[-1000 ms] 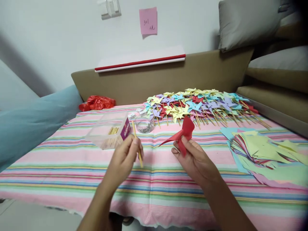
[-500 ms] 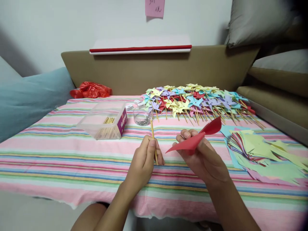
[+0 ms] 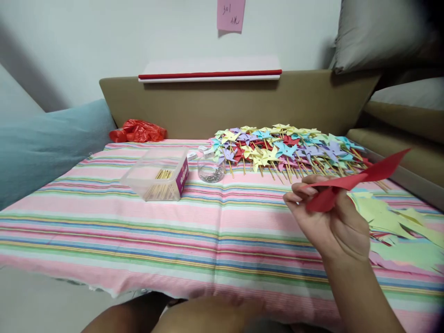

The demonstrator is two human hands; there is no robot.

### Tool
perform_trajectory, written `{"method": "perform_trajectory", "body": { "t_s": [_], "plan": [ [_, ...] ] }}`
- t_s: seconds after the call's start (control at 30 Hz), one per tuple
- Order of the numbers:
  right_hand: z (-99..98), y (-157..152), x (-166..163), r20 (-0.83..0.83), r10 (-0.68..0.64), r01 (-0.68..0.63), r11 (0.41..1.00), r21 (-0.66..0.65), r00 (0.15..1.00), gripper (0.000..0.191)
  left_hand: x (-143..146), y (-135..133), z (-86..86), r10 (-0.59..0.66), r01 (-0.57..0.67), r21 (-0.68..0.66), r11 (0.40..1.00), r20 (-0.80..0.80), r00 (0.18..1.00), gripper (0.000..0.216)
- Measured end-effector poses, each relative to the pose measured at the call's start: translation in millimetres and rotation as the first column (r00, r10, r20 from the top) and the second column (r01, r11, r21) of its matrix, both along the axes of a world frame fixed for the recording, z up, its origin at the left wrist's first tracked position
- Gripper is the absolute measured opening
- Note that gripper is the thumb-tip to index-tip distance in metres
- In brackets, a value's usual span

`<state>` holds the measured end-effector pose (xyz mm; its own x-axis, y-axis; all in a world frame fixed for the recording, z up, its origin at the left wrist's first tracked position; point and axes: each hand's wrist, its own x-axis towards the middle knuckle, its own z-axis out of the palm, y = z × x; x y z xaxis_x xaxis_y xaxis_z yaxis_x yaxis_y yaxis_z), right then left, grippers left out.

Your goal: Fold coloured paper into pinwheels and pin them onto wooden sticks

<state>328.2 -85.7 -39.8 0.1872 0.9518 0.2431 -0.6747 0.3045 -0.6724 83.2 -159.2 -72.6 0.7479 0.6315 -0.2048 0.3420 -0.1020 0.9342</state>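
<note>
My right hand is raised over the right side of the striped table and pinches a red cut paper square whose pointed flaps stick out to the right. My left hand is out of sight below the table edge; only a blurred forearm shows at the bottom. A clear plastic box of wooden sticks and a small glass jar of pins stand at the middle back of the table.
A heap of finished paper pinwheels lies at the back right. A stack of cut coloured papers sits at the right edge. A red plastic bag, a blue cushion and a brown sofa back surround the table.
My right hand carried the red paper to the right. My left hand, which held a wooden stick, dropped below the table edge out of view.
</note>
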Motion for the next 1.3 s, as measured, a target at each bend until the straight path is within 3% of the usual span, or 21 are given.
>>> {"method": "perform_trajectory", "body": {
  "t_s": [0.13, 0.23, 0.37, 0.5, 0.83, 1.03, 1.17, 1.3],
  "plan": [
    [-0.4, -1.3, 1.7, -0.018, 0.000, -0.001, 1.000, -0.029, 1.000, 0.018, -7.1, 3.4, 4.6, 0.002, 0.001, -0.225, 0.974, 0.011, 1.000, 0.045],
    [-1.4, 0.0, -4.3, -0.050, 0.021, -0.024, 0.998, -0.065, 0.999, 0.018, -10.8, 13.9, 21.0, 0.179, -0.096, -0.335, 0.937, 0.224, 0.958, 0.044],
    [-1.6, 2.5, -11.5, -0.060, 0.049, -0.054, 0.995, -0.083, 0.997, 0.017, -7.8, 19.7, 28.9, 0.385, -0.206, -0.388, 0.898, 0.469, 0.795, 0.045],
    [-1.2, 2.2, -16.7, -0.050, 0.077, -0.081, 0.993, -0.089, 0.996, 0.020, 2.0, 20.8, 24.6, 0.429, -0.199, -0.418, 0.886, 0.580, 0.692, 0.044],
    [-2.8, 0.9, -25.3, -0.065, 0.131, -0.138, 0.983, -0.118, 0.989, 0.027, 15.0, 30.9, 28.4, 0.581, -0.373, -0.448, 0.813, 0.574, 0.577, 0.041],
    [-10.0, -0.7, -30.2, 0.028, 0.286, -0.284, 0.957, -0.052, 0.958, 0.015, 18.6, 34.2, 26.3, 0.578, -0.384, -0.433, 0.816, 0.575, 0.579, 0.040],
    [-13.5, -2.8, -36.0, 0.233, 0.399, -0.409, 0.912, -0.006, 0.887, 0.009, 18.3, 34.1, 25.6, 0.498, -0.350, -0.357, 0.866, 0.551, 0.670, 0.047],
    [-11.9, -4.9, -39.6, 0.396, 0.415, -0.462, 0.886, 0.027, 0.819, 0.016, 17.2, 31.9, 24.2, 0.426, -0.370, -0.214, 0.904, 0.512, 0.746, 0.034]
  ]
}}
